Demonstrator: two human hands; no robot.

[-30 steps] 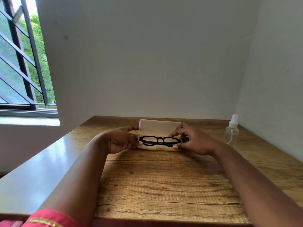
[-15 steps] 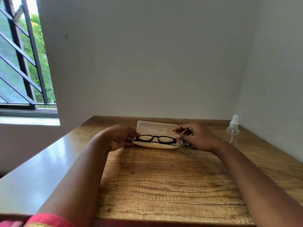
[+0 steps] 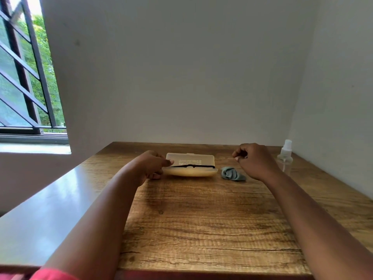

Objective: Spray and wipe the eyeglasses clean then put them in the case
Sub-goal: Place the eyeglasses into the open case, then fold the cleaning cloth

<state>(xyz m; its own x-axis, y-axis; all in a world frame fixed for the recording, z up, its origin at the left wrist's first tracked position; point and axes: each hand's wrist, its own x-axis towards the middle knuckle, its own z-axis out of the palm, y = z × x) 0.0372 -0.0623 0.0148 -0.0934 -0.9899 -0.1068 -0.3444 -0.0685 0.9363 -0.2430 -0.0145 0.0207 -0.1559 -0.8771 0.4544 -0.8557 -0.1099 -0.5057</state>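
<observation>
The eyeglasses [image 3: 193, 166] lie folded inside the translucent case [image 3: 190, 167], just above the middle of the frame, showing only as a thin dark line between the yellowish tray and the lid, which is lowered almost onto them; so the putting-away looks done and only the closing seems to be left. The left hand [image 3: 151, 166] sits at the case's left end, thumb touching the lid's edge and the other fingers [image 3: 155, 176] curled low beside the tray, apparently to steady the case and press the lid down. The right hand [image 3: 254, 161] hovers to the right, apart from the case, its fingers loosely curled with thumb and fingertips close together; whether they pinch anything small I cannot tell, and nothing shows in them. Below it, a crumpled grey-green cleaning cloth [image 3: 232, 174] lies on the wooden table [image 3: 201, 219], just right of the case, presumably put down after wiping. The clear spray bottle [image 3: 285, 156] stands upright at centre right, near the wall.
</observation>
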